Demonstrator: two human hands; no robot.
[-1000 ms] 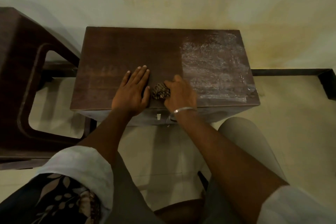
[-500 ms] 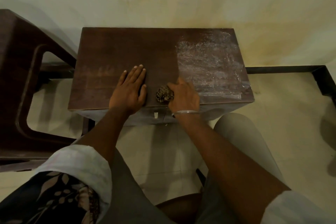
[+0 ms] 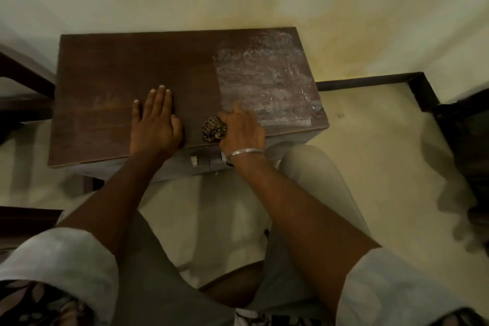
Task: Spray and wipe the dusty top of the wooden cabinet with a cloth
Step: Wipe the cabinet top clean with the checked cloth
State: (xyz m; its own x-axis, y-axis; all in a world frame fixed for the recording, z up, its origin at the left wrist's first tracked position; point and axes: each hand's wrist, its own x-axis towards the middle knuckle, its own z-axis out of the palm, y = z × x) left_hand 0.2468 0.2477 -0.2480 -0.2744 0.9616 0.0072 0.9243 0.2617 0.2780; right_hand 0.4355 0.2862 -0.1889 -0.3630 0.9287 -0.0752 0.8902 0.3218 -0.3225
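Now wiping near the cabinet (image 3: 111,82) front edge. Right hand (image 3: 242,131) clenched on a bunched patterned cloth (image 3: 213,129), at about five o'clock on the cabinet top; left hand (image 3: 156,124) spread wide and flat, pressing down near six o'clock. Soft, light, crushable stuff, that cloth; probably best kept balled in the palm for firm rubbing. Dusty whitish patch (image 3: 264,82) from one to four o'clock, not yet cleaned. Compared with a second ago: cloth and right hand drawn slightly nearer the front edge, left hand barely shifted, view tilted further down.
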